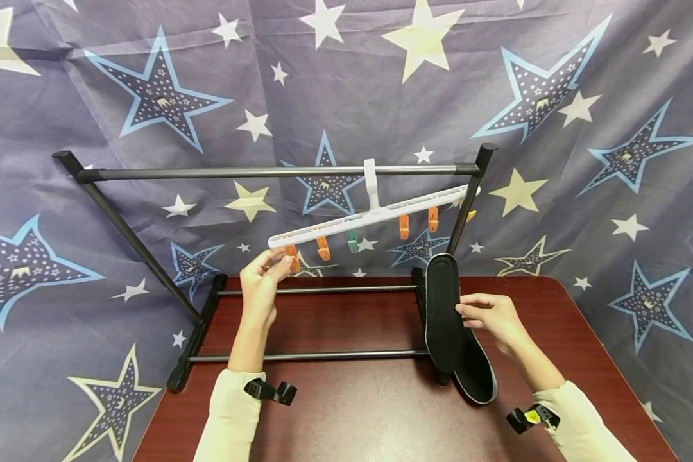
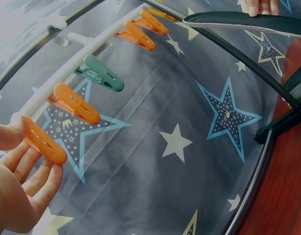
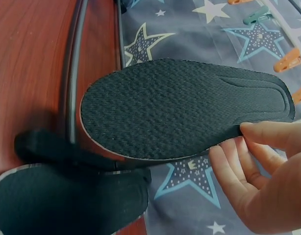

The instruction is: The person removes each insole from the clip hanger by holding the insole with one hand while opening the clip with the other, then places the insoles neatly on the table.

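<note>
A white clip hanger [image 1: 346, 222] hangs by its hook from the rack's top rail, its left end lower than its right. Orange clips, a green clip [image 1: 352, 240] and a yellow clip hang along it. At the lower end my left hand [image 1: 260, 282] pinches the outermost orange clip [image 2: 45, 142] between thumb and fingers. My right hand [image 1: 493, 317] holds a black insole [image 1: 442, 314] upright by its side edge, with the heel end up in the head view. Partly behind it lies a second black insole [image 1: 478, 372].
The dark metal rack [image 1: 265, 173] stands on a reddish-brown table [image 1: 346, 410], with two low crossbars [image 1: 323, 355] near the tabletop. A grey star-patterned cloth [image 1: 346, 77] hangs behind. The rack's right post [image 1: 468, 205] stands close to the held insole.
</note>
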Motion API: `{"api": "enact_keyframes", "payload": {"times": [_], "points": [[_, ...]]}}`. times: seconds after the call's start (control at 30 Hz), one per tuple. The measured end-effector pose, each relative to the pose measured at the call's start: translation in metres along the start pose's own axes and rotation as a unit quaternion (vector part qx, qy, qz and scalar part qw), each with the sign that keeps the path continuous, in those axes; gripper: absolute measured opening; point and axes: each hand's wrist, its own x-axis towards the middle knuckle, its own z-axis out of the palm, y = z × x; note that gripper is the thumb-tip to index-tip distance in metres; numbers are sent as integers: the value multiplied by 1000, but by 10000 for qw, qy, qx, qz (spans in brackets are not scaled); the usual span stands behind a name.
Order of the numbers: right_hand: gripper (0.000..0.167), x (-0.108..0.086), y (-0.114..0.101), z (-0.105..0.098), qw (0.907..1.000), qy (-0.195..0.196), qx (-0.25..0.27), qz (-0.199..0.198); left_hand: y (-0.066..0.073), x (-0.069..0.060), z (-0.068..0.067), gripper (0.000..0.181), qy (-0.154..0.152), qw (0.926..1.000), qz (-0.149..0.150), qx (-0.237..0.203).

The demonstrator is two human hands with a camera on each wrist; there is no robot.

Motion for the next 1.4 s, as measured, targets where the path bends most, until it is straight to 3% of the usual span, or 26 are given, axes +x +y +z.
{"api": "enact_keyframes", "payload": {"times": [0.57, 0.83, 1.4], "points": [[31, -7, 8, -29, 9996, 115, -275, 2, 0, -1, 0, 15, 9, 10000, -56, -11], [28, -10, 14, -40, 9987, 67, -460, 195, 0, -1, 1, 16, 8, 9999, -92, -46], [31, -11, 38, -42, 9937, 56, -1038, 423, -1, -1, 1, 15, -57, 9998, -120, -133]]}}
